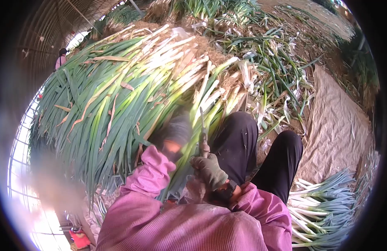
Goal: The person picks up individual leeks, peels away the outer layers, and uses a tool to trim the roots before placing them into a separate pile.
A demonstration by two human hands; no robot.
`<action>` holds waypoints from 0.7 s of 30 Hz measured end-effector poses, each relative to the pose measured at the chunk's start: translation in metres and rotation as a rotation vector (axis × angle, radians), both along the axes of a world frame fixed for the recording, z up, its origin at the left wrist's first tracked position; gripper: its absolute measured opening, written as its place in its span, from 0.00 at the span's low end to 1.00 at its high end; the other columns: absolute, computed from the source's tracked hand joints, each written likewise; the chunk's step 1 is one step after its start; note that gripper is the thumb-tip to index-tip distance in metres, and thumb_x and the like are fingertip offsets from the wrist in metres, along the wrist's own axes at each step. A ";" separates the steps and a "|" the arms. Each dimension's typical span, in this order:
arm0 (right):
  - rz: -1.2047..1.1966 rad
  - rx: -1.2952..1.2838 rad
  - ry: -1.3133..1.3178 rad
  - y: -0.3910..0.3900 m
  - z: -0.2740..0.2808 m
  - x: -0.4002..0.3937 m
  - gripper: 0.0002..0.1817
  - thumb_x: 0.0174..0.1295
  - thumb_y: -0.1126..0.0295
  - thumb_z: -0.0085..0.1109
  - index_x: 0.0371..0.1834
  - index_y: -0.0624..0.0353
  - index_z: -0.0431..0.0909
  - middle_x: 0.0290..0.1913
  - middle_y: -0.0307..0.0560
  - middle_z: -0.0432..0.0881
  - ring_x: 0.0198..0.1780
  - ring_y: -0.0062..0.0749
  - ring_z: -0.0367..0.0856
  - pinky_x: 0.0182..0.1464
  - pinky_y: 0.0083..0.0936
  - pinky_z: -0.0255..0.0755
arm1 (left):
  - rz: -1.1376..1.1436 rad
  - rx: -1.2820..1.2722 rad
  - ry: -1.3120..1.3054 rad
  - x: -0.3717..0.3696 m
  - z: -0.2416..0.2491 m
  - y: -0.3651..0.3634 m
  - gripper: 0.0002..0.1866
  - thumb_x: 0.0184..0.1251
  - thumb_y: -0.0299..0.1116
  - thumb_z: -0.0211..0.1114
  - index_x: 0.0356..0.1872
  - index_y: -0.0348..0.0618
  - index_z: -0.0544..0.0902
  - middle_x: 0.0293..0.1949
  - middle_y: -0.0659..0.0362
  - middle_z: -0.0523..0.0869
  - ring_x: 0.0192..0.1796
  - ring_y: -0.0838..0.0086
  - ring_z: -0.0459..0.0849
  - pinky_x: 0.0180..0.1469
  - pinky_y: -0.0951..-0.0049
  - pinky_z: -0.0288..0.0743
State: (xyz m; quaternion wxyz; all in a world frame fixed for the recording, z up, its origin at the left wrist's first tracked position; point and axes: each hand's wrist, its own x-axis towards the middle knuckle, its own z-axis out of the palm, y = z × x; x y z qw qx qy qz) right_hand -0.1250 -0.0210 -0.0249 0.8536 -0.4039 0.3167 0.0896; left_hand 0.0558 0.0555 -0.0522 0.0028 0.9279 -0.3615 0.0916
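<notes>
Long green onions with white stems and green leaves lie in a large heap in front of me, their roots toward the upper right. My left hand, in a dark glove, is smeared by motion over the leaves near the stems; its fingers cannot be made out. In my right hand, gloved in grey-green, is a knife, its blade pointing up and away from me beside my knee. The right fingers are wrapped round the handle.
Loose trimmed leaves and peelings cover the ground at the upper right. A brown sheet lies at the right, above a pile of cleaned onions. Another person is far off at the upper left.
</notes>
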 end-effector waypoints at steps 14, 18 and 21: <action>-0.054 0.090 0.082 0.019 0.015 -0.006 0.09 0.51 0.78 0.58 0.35 0.60 0.72 0.25 0.37 0.70 0.23 0.26 0.68 0.26 0.26 0.63 | 0.016 0.087 0.236 -0.065 0.061 0.031 0.18 0.62 0.30 0.58 0.52 0.33 0.76 0.46 0.40 0.82 0.48 0.45 0.79 0.54 0.54 0.71; 0.084 0.096 0.070 0.015 -0.002 -0.005 0.21 0.54 0.72 0.63 0.49 0.69 0.69 0.34 0.45 0.76 0.30 0.30 0.74 0.30 0.28 0.69 | -0.124 -0.065 0.218 -0.078 0.015 0.082 0.24 0.66 0.31 0.58 0.61 0.30 0.71 0.55 0.35 0.77 0.57 0.42 0.76 0.61 0.54 0.69; 0.095 0.028 0.092 0.021 -0.007 -0.002 0.27 0.56 0.69 0.66 0.55 0.74 0.67 0.41 0.51 0.79 0.36 0.34 0.79 0.33 0.30 0.73 | -0.061 -0.198 0.292 -0.087 -0.002 0.109 0.27 0.66 0.31 0.60 0.64 0.30 0.69 0.57 0.34 0.76 0.59 0.42 0.75 0.63 0.54 0.69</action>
